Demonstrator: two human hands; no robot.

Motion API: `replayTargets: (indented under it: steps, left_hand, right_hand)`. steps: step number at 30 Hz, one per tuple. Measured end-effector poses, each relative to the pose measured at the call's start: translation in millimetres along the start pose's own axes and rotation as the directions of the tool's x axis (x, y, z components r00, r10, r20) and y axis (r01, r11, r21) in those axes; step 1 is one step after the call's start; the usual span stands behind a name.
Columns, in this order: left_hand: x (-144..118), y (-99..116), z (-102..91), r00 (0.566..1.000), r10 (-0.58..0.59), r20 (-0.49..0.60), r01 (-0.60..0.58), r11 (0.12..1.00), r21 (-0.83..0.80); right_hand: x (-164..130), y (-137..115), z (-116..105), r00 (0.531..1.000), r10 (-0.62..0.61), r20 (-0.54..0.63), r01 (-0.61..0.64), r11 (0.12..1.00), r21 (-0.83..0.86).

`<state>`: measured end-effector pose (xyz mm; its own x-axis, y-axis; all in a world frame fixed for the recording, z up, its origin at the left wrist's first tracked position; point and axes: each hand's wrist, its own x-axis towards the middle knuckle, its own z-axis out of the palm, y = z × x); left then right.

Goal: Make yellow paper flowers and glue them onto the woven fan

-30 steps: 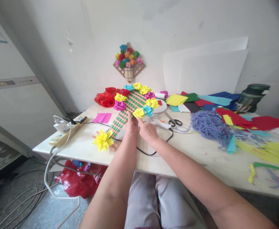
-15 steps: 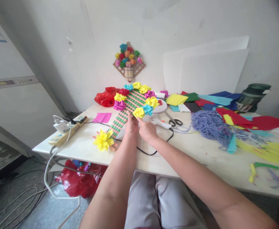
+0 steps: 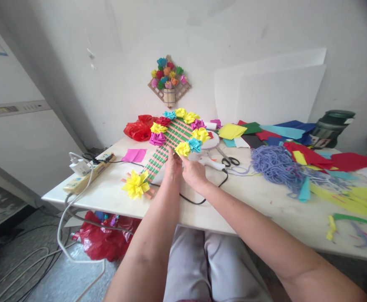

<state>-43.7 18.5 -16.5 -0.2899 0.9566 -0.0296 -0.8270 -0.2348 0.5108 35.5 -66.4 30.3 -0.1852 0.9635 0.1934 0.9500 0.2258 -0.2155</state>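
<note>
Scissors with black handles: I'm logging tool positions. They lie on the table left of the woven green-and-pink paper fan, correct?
Not quite. The head view shows the black-handled scissors lying on the white table right of the woven green-and-pink paper fan, not left.

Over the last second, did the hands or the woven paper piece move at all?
No visible change. Both the left hand and right hand stay at the lower edge of the woven piece, by the yellow flower. The glue gun and scissors lie where they were.
</note>
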Motion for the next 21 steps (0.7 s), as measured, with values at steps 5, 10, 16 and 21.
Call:
replayTargets:
  steps: [5, 10, 16, 21]
  left_hand:
    - [2, -1, -1.7, 1.000, 0.005, 0.014, -0.005, 1.000, -0.002]
    - [7, -3, -5.9, 0.997, 0.014, 0.070, -0.018, 0.999, 0.049]
    - [3, -1, -4.1, 0.995, -0.024, 0.099, 0.019, 0.998, 0.053]
    - [-1, 1, -0.3, 0.993, -0.035, 0.115, 0.029, 0.998, 0.053]
  right_hand:
    - [0, 1, 1, 1.000, 0.004, -0.010, -0.004, 1.000, 0.019]
    - [1, 2, 8, 0.999, 0.032, -0.039, -0.028, 0.995, 0.095]
    - [3, 4, 16, 0.996, 0.066, -0.055, -0.052, 0.973, 0.225]
    - [12, 9, 28, 0.992, 0.089, -0.086, -0.027, 0.834, 0.551]
